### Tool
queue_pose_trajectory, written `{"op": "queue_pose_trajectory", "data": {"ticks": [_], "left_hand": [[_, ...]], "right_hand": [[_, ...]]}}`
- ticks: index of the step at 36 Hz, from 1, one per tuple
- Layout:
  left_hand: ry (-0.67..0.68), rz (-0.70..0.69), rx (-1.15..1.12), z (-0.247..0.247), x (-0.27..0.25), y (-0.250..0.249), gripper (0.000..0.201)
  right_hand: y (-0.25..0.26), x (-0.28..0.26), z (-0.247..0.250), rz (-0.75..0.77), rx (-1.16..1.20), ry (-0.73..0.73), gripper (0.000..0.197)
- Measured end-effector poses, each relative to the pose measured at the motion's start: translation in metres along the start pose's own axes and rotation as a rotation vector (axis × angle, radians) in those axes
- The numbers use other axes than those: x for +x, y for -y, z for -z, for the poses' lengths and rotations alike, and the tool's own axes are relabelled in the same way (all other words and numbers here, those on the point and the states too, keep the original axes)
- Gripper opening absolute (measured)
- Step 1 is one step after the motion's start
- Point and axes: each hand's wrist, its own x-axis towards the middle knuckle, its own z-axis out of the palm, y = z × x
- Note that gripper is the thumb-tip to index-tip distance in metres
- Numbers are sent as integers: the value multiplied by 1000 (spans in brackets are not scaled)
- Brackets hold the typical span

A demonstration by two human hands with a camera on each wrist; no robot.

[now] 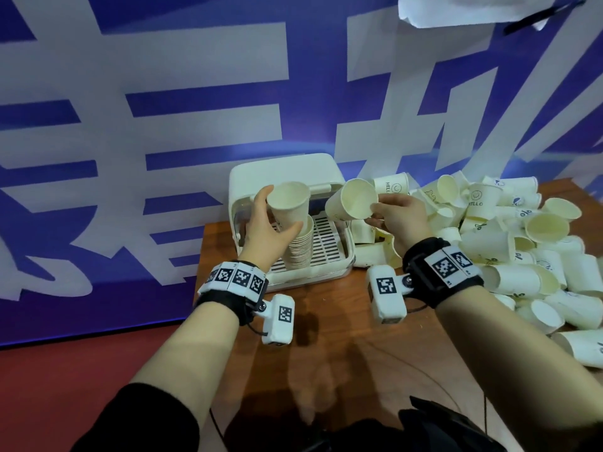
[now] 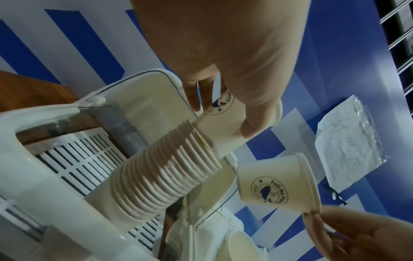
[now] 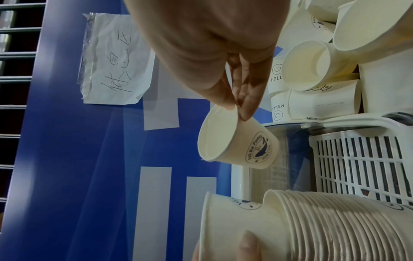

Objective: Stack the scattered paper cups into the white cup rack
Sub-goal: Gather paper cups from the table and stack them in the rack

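Observation:
The white cup rack [image 1: 339,269] stands at the table's back with its lid raised. A tall stack of nested cups [image 1: 298,252] [image 2: 165,174] [image 3: 348,227] rises from its slatted floor. My left hand [image 1: 270,223] grips a cream paper cup [image 1: 288,202] [image 2: 221,123] whose bottom sits partly in the top of the stack. My right hand [image 1: 391,212] pinches the rim of a second cup [image 1: 352,200] [image 3: 236,141] [image 2: 277,183], tilted, in the air just right of the stack. Both cups bear a round whale logo.
A big heap of loose paper cups [image 1: 509,243] covers the right side of the wooden table [image 1: 326,321]. A blue and white banner wall [image 1: 163,109] stands close behind the rack, with a taped paper note [image 3: 111,60] on it. Bare tabletop lies in front of the rack.

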Motion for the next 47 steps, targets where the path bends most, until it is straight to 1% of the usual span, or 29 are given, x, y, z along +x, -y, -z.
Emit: {"op": "queue_pose_trajectory", "data": {"ticks": [4,7,13,17,22,24,27,30,35,41,44,47], "left_hand": [[41,-12,-3,-3,1,4,83],[39,-24,-20,-4,2,4,82],[39,-28,-8,-7,5,7,81],[50,-17,8,-9,5,16,77],[56,-17,24,-10,5,28,74],[60,-21,46,-10,6,31,69],[104,2,72,-9,6,33,67],[127,17,81,-8,5,33,68],[155,24,95,-4,5,35,66],[180,94,92,0,8,38,80],[177,72,11,2,4,34,77],[164,35,-70,3,1,34,68]], "right_hand": [[-2,0,-2,-1,-13,9,19],[-4,0,-5,-4,-17,13,15],[-5,2,-8,9,15,-3,15],[-2,3,-8,40,111,-29,27],[5,0,-12,82,161,31,26],[5,-1,-17,83,152,72,26],[5,-1,-25,74,142,140,27],[4,-1,-32,77,77,200,25],[4,2,-42,94,-55,240,25],[0,8,-55,139,-228,263,23],[-2,8,-62,160,-283,286,21],[-6,7,-68,203,-353,293,20]]}}
